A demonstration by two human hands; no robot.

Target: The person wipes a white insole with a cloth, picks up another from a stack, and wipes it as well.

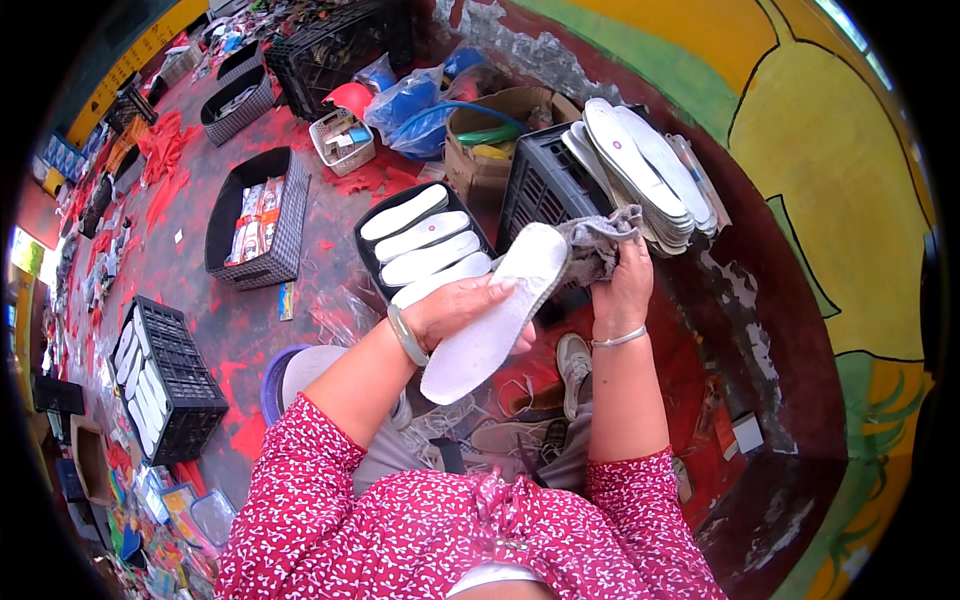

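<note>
A white shoe insole (490,325) is gripped in my left hand (455,315), thumb on top and fingers beneath, tilted over my lap. My right hand (625,285) clutches a crumpled grey cloth (598,245) that touches or overlaps the insole's far end; the exact contact is partly hidden. Just beyond my left hand, a black basket (366,226) holds several white insoles (420,232) laid side by side. Ahead to the right, stacks of white insoles (640,165) rest on an upturned dark crate (545,180).
At left stand a black crate (190,385) of insoles and a grey woven basket (285,235) with packets. A cardboard box (475,170), blue plastic-wrapped items (405,105) and a small white basket (350,155) sit ahead. A painted wall (820,200) bounds the right. Red scraps litter the floor.
</note>
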